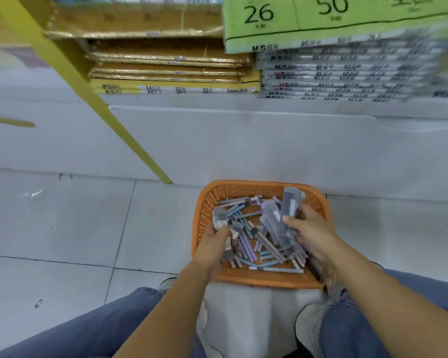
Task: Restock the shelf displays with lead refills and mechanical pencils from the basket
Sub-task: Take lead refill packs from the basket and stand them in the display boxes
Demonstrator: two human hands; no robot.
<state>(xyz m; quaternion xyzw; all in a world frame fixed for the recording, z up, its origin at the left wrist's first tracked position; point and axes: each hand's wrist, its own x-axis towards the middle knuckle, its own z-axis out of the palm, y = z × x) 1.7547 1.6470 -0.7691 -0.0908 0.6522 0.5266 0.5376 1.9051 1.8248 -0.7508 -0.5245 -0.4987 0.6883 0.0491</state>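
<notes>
Low in the middle of the frame, an orange plastic lattice basket point(243, 188) sits between the person's knees, loosely filled with slim pastel blue and purple mechanical pencils point(246, 244) and translucent grey lead refill cases point(269, 220) lying criss-crossed. Both hands reach into it. The right hand point(313, 231), at the basket's right side, has its grip closed around a bunch of long grey refill cases point(290, 210) that stand nearly upright, their tops rising above the far rim. The left hand point(212, 244), at the basket's left side, grips a few shorter grey packs with white labels point(221, 223), thumb over them.

Blue denim trouser legs point(373, 332) and a pale shoe point(308, 329) fill the bottom of the frame. Pale grey floor tiles point(62, 228) spread to the left. Above the basket runs the white base of a shelf unit point(243, 146), crossed by a slanting yellow post point(88, 99). At the top lie gold-wrapped flat packs point(166, 63), a green pack printed 26 and 50 point(321, 19) and a stack of clear-wrapped grey notebooks point(347, 73).
</notes>
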